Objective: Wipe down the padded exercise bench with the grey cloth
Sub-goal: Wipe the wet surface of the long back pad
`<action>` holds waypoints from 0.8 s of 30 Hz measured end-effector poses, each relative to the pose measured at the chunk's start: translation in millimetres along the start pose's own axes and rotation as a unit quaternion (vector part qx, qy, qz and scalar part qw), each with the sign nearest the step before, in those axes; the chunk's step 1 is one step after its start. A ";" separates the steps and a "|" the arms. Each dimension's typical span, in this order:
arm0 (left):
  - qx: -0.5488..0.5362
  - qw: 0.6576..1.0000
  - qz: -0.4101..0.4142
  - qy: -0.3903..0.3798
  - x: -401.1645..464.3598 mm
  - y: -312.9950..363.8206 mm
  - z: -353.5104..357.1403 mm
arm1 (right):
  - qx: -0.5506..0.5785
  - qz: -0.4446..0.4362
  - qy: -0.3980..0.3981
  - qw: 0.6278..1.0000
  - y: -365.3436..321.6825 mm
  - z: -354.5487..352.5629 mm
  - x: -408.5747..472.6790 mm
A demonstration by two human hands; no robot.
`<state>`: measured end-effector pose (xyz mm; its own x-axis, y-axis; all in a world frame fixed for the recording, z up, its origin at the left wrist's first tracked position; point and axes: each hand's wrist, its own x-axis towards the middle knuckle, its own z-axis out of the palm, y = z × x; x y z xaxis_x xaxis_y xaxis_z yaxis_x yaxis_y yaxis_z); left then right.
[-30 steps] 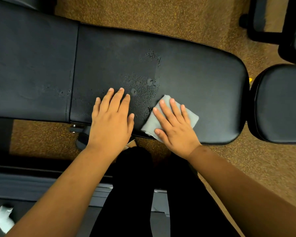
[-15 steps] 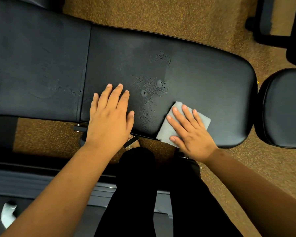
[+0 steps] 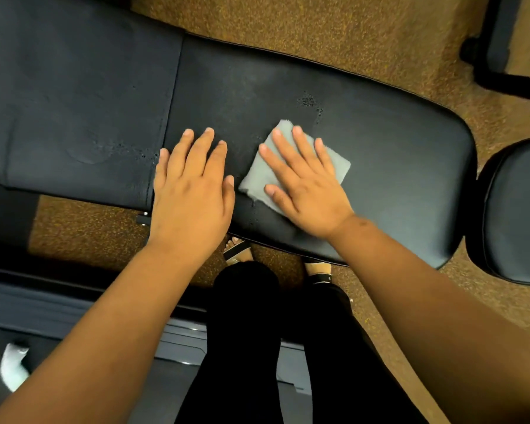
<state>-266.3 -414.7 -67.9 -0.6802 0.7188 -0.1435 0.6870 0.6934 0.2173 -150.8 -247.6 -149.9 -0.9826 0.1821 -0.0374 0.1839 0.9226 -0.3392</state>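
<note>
The black padded bench (image 3: 380,154) runs across the view, with a seam dividing its two pads. A folded grey cloth (image 3: 257,175) lies flat on the right pad. My right hand (image 3: 306,185) presses on the cloth with straight, spread fingers and covers most of it. My left hand (image 3: 193,185) rests flat on the pad just left of the cloth, near the seam. Small droplets (image 3: 308,101) sit on the pad beyond the cloth, and more dot the left pad (image 3: 74,102) by the seam.
A second black padded seat (image 3: 520,215) stands close to the bench's right end. Dark equipment legs (image 3: 499,41) are at the top right. My legs and sandalled feet (image 3: 236,249) are against the bench's near edge on brown speckled carpet.
My right hand has slid the cloth away from the near edge and leftward onto the wet patch, covering most droplets there. My left hand stays flat in place.
</note>
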 end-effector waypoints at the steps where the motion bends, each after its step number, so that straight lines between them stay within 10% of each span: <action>1: 0.000 1.000 -0.004 0.002 1.5 -0.6 -0.3 | 0.001 0.011 0.000 1.000 6.4 -2.8 8.9; 9: -0.004 0.999 -0.031 0.026 11.3 -5.7 -6.1 | 0.031 0.123 0.010 0.992 6.1 -6.9 36.6; 24: 0.015 0.997 -0.075 0.001 11.6 -20.5 -3.1 | 0.026 0.051 0.002 0.998 2.8 -7.3 45.2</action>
<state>-289.0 -420.7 -71.0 -0.7766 0.6066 -0.1701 0.5848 0.7945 0.1638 -194.5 -234.4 -145.7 -0.9588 0.2750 -0.0711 0.2809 0.8802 -0.3826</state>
